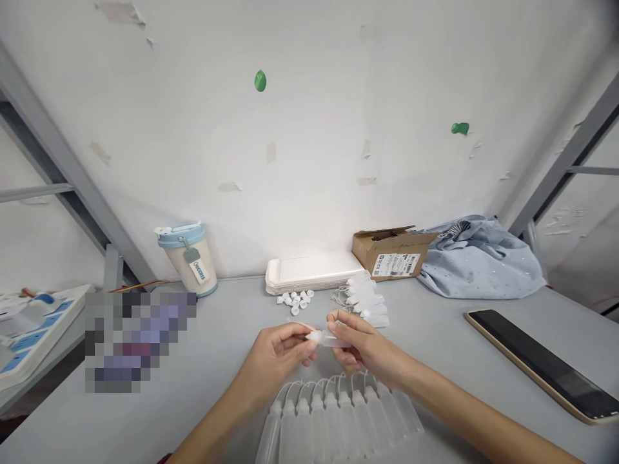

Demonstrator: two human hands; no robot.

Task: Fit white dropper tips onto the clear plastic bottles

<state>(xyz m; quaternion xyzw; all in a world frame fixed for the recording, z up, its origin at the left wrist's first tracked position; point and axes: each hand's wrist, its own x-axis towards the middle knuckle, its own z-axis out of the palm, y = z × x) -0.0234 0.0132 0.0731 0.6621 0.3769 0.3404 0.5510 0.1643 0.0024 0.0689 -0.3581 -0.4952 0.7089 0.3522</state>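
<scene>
Above the middle of the table, my right hand (358, 338) is closed round the translucent body of a small plastic squeeze bottle (333, 339), which lies almost level. The fingers of my left hand (283, 348) pinch at its white pointed tip; the exact contact is partly hidden by the fingertips. Below my hands, a row of similar bottles (331, 412) lies side by side, with thin white cords looping at their necks. Behind my right hand lies a smaller group of bottles (362, 296) with cords. Several loose white caps (294, 299) are heaped just beyond my hands.
At the wall are a stack of white trays (309, 269), an opened cardboard box (394, 254) and a bunched light-blue cloth (476, 261). A lidded cup (191, 264) stands left. On the right lies a phone (541, 361). A pixelated patch covers something at left.
</scene>
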